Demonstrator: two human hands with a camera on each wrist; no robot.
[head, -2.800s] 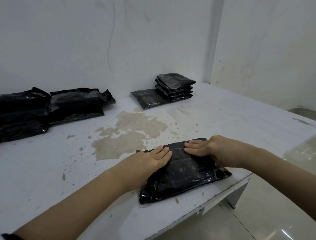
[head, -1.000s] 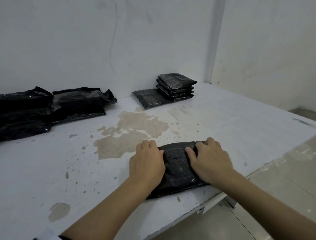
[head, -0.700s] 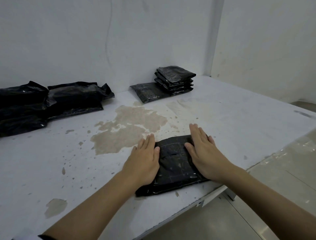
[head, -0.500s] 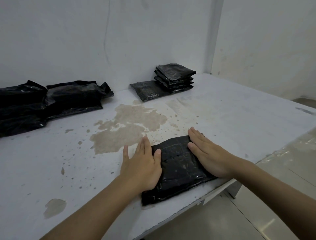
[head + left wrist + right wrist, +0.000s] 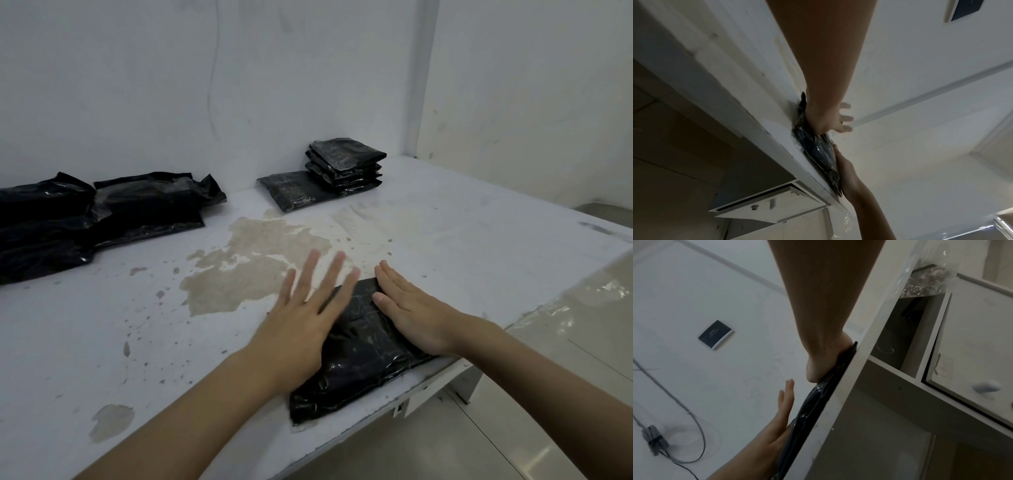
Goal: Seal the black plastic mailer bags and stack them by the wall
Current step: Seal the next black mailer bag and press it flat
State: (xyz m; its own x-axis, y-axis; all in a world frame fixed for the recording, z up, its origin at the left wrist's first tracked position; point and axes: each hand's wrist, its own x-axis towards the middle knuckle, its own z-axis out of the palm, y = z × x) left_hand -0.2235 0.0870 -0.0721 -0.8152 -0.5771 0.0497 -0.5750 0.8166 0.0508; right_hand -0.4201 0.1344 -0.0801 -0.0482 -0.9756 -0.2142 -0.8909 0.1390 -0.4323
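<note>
A folded black mailer bag point(image 5: 363, 346) lies flat near the front edge of the white table point(image 5: 479, 246). My right hand point(image 5: 411, 308) presses flat on the bag's right half with straight fingers. My left hand point(image 5: 308, 308) is over the bag's left edge with its fingers spread and blurred. In the right wrist view the left hand point(image 5: 785, 402) hangs just off the bag point(image 5: 813, 404), while the heel of the right hand point(image 5: 818, 368) rests on it. The left wrist view shows the bag point(image 5: 816, 151) edge-on under both hands.
A stack of sealed bags point(image 5: 346, 161) stands by the back wall, with a single bag point(image 5: 291, 190) beside it. Bulkier black bags point(image 5: 102, 212) lie at the back left. A worn tan patch point(image 5: 253, 267) marks the table's middle. The table's edge runs just behind the bag.
My left hand has lifted off the bag's left side and spread its fingers, reaching forward. The right hand stays flat on the bag, which has not moved.
</note>
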